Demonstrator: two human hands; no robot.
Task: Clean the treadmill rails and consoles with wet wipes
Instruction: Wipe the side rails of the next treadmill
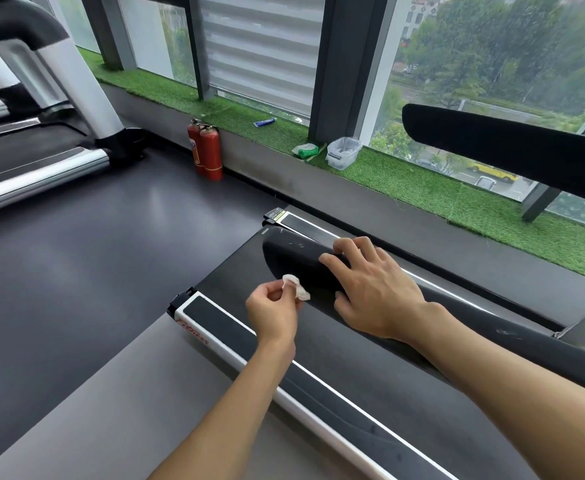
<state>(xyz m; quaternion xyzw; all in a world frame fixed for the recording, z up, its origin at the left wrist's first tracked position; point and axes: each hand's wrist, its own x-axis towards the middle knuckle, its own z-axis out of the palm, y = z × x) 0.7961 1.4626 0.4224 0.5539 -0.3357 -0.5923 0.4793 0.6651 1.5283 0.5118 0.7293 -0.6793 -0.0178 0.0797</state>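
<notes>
A black treadmill handrail (287, 254) runs from lower right to its rounded end above the belt. My right hand (370, 289) lies over the rail near that end, fingers curled round it. My left hand (273, 310) pinches a small crumpled white wet wipe (294, 285) just left of the rail, touching or nearly touching its side. Below them are the black treadmill belt (235, 271) and the silver side rail (221, 327). A second black handrail (509, 147) crosses the upper right.
A green wipes pack (306, 150) and a clear plastic bin (343, 152) sit on the grass-covered window ledge (422, 188). Two red fire extinguishers (206, 150) stand by the wall. Another treadmill (34, 126) is at the far left across grey floor.
</notes>
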